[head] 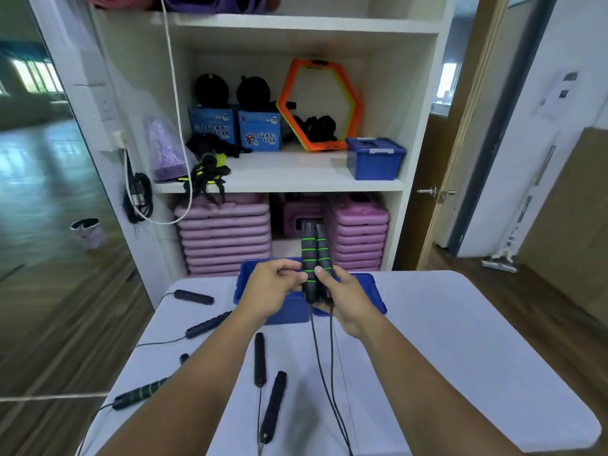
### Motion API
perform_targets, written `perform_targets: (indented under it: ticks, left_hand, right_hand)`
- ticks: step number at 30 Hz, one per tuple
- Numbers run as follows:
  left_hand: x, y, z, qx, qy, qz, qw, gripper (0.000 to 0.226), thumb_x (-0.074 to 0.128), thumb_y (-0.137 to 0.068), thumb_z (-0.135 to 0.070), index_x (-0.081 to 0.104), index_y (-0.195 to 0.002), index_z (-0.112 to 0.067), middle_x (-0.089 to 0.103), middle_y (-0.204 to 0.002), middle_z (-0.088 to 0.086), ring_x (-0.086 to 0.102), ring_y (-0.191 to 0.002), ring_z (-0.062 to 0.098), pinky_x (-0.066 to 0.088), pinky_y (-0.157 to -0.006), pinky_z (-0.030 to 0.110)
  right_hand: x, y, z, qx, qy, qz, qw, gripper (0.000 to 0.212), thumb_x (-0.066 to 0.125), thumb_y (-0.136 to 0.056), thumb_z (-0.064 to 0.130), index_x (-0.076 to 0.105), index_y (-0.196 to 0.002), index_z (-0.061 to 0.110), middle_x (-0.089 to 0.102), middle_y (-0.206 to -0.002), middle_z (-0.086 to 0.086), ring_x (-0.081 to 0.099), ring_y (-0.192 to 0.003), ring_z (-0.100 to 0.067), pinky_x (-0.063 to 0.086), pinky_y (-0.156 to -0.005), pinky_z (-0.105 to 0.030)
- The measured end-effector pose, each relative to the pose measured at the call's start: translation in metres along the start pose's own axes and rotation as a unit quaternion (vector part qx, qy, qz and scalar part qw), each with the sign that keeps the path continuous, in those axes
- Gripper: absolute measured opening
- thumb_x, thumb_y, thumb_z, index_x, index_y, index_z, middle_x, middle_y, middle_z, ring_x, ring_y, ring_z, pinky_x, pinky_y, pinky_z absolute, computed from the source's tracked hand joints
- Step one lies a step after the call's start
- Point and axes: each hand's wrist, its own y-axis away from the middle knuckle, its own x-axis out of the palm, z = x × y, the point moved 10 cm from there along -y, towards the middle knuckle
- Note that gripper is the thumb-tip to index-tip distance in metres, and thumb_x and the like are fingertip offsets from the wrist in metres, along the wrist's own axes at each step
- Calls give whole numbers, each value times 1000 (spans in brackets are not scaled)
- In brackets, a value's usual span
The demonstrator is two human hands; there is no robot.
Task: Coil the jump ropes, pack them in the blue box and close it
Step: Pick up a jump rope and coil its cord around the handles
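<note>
Both hands hold one jump rope's two black handles with green rings (pixel 314 255) upright and side by side above the blue box (pixel 289 311). My left hand (pixel 273 284) pinches them from the left, my right hand (pixel 342 299) grips them from the right. Two thin black cords (pixel 324 373) hang from the handles down past the table's near edge. The blue box stands at the table's far edge, its lid (pixel 368 291) lying beside it to the right. Several other rope handles lie on the table: black ones (pixel 260 358) (pixel 274 406) (pixel 194 296) (pixel 207 324) and a green-ringed one (pixel 141 393).
The white table (pixel 444 357) stands in front of a shelf unit holding a second blue box (pixel 375 158), an orange hexagon ring (pixel 320 105), blue cartons and pink stacked steps (pixel 223 235). A white cord hangs at the left. A door stands at the right.
</note>
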Motion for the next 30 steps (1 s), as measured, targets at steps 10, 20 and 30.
perform_targets:
  ticks: [10,20,30]
  left_hand:
    - [5,-11,-75,211,-321,30,923,62,74,-89,-28,44,-142,-37,52,-141,-4,45,-129,12,36,-108,31]
    - [74,-33,-70,262,-712,214,615,73,69,-81,-55,36,-144,-36,10,-167,-4,-17,-153,30,-8,-120,61]
    - [66,-28,-93,298,-641,146,692,42,70,-75,-47,43,-98,-25,54,-97,-8,43,-85,15,29,-69,29]
  right_hand:
    - [-25,5,18,38,39,38,998,27,66,-94,25,64,-118,11,71,-98,-12,67,-86,-25,61,-79,-48]
    - [-31,12,20,98,131,110,980,30,66,-94,29,63,-119,12,70,-116,-15,68,-97,-26,61,-74,-41]
    - [-45,19,37,71,128,166,975,37,66,-93,23,59,-129,12,71,-106,-14,66,-88,-30,57,-69,-29]
